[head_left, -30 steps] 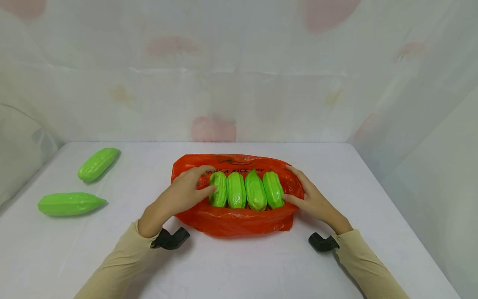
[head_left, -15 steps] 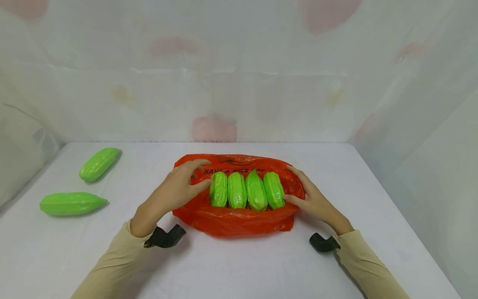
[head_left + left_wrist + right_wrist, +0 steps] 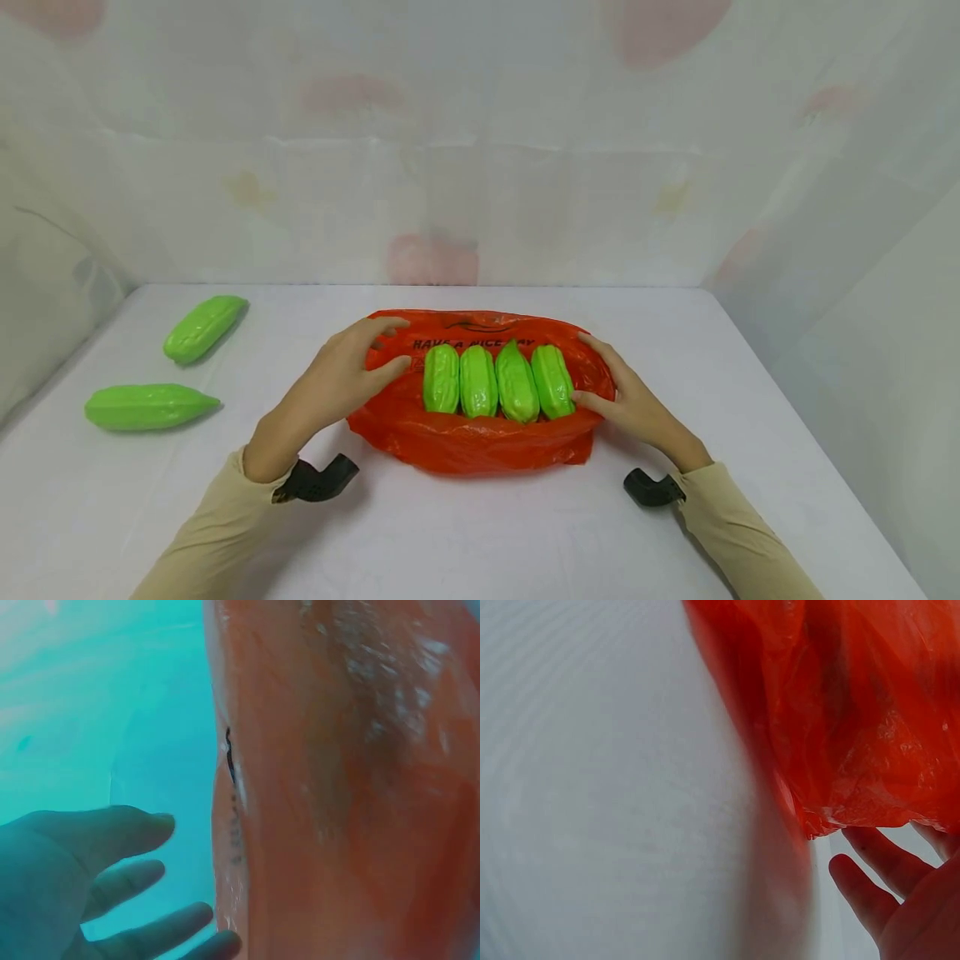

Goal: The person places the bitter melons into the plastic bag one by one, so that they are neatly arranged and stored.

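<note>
If the right hand (image 3: pixel 631 402) loosens its grip on the bag (image 3: pixel 472 447) mid-frame, that could sag; the left hand (image 3: pixel 342 372) gapes wide.

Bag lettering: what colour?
Black lettering on the red bag; clearest in the head view.

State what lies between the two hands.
Head view: between the left hand and right hand sit four green vegetables, side by side in the open red bag.

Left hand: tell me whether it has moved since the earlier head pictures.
Yes: the left hand has moved left, away from the leftmost green vegetable in the red bag.
</note>
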The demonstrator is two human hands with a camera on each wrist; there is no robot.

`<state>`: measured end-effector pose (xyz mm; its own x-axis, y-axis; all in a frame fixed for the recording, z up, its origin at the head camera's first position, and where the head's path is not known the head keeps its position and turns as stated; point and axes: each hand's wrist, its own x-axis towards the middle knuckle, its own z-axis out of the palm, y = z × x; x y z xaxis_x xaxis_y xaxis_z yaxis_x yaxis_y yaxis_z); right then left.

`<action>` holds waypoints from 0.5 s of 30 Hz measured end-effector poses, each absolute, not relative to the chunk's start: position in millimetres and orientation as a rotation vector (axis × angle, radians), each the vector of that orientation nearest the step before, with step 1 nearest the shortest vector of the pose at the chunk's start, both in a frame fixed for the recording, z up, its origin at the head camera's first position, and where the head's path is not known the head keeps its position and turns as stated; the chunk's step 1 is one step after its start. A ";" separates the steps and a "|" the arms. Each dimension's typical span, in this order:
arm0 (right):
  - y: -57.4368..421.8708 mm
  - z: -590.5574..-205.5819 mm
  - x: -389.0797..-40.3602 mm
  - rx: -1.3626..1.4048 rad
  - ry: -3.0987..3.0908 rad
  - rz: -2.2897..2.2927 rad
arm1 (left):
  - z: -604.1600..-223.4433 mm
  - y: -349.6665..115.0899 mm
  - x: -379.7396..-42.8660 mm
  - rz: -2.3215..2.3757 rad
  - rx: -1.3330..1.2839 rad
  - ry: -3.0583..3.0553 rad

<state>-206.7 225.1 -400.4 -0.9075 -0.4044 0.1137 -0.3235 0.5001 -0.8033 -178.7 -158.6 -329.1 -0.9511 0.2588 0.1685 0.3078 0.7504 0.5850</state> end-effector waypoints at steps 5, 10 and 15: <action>225.1 -400.4 -206.3 -0.637 2.644 -1.384 | -329.9 -165.3 -174.3 -0.962 -0.470 -2.801; 225.2 -401.3 -206.4 -0.636 2.640 -1.398 | -333.4 -173.3 -171.0 -0.909 -0.470 -2.752; 225.1 -401.5 -206.2 -0.636 2.629 -1.411 | -337.9 -184.3 -168.6 -0.863 -0.481 -2.709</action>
<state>-206.2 225.1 -401.5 -0.9092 -0.4003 0.1143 -0.3166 0.4866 -0.8143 -168.6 -184.3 -337.9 -0.9122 0.2321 0.3376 0.3846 0.7690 0.5106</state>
